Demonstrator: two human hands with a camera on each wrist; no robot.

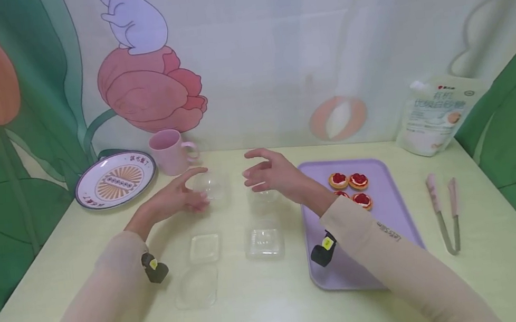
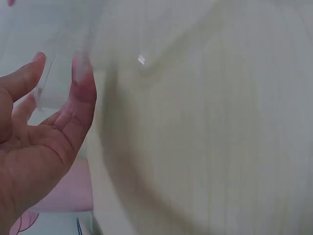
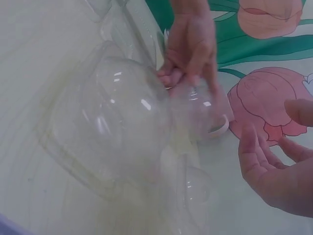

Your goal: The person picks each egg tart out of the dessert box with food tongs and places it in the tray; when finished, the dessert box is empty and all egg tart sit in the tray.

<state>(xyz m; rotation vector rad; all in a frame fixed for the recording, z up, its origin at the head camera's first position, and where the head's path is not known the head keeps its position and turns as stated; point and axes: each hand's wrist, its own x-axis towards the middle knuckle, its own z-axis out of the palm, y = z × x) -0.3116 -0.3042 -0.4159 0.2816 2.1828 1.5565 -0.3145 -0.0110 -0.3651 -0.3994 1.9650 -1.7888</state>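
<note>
My left hand (image 1: 171, 198) holds a clear plastic domed container (image 1: 213, 184) at its side, near the back of the table. In the left wrist view the thumb and fingers of the left hand (image 2: 49, 137) stand around its thin edge. My right hand (image 1: 279, 177) hangs in the air across from it, fingers loosely bent with nothing between them. Below the right hand, another clear piece (image 1: 264, 196) sits on the table, partly covered by that hand. A large clear dome (image 3: 122, 107) fills the middle of the right wrist view.
Nearer the front lie more clear plastic pieces (image 1: 264, 241). At the right is a purple tray (image 1: 390, 209) with several berry tarts (image 1: 358, 181), tongs (image 1: 455, 213) and a standing pouch (image 1: 434, 117). A pink mug (image 1: 168, 155) and a patterned plate (image 1: 89, 193) stand back left.
</note>
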